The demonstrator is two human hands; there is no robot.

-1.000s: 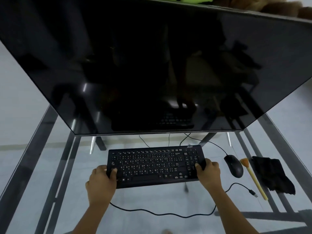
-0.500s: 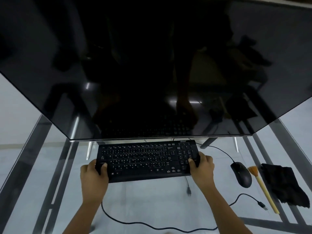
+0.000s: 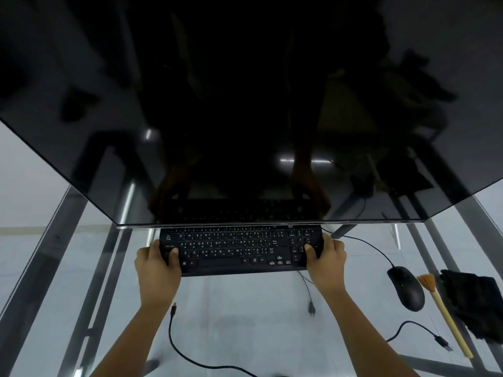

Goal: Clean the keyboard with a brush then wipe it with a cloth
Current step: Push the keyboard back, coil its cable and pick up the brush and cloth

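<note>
Cleaning looks not yet begun, as I read it. My left hand and right hand each grip an end of the flat black plastic keyboard, thumbs curled over the keys, its far edge tucked under the big dark monitor on the glass-topped desk. The pale wooden-handled brush and crumpled black cloth lie untouched to the right, beside the black mouse. Brushing and wiping both remain.
</note>
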